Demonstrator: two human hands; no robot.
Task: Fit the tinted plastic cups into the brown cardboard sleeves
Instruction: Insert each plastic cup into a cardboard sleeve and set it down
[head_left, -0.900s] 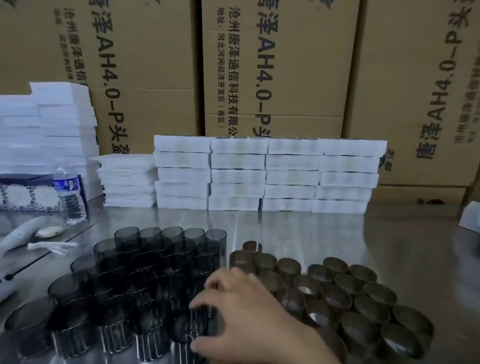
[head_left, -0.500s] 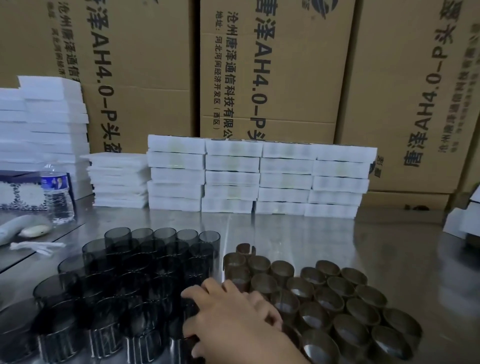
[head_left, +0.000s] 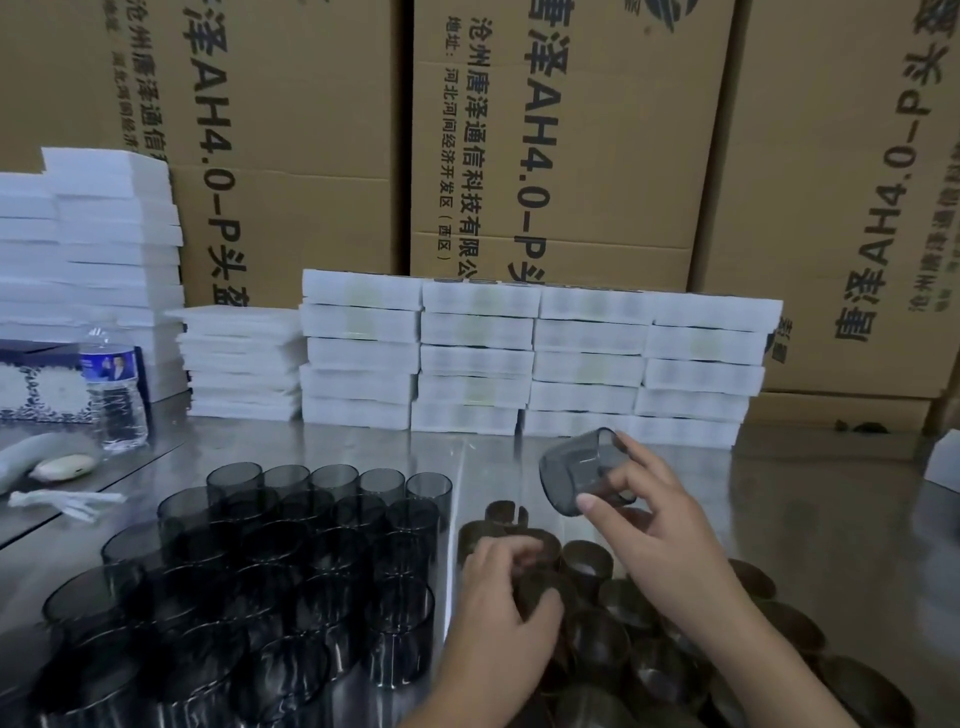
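Several dark tinted plastic cups (head_left: 291, 566) stand packed together on the left of the steel table. To their right stands a cluster of brown cardboard sleeves (head_left: 587, 564). My right hand (head_left: 654, 525) holds one tinted cup (head_left: 579, 470) in the air above the sleeves, tilted on its side, thumb and fingers pinching it. My left hand (head_left: 498, 613) is lower, its fingers curled round a brown sleeve (head_left: 540, 587) at the near left of the cluster.
White flat boxes (head_left: 535, 358) are stacked in rows at the back of the steel table (head_left: 810, 519), with taller white stacks at far left. Big cardboard cartons form the back wall. A water bottle (head_left: 114, 395), a patterned box and small white items lie at left.
My right hand has lifted a tinted cup from the dark group and carried it up and right over the sleeves. My left hand has come into view and taken hold of a sleeve.
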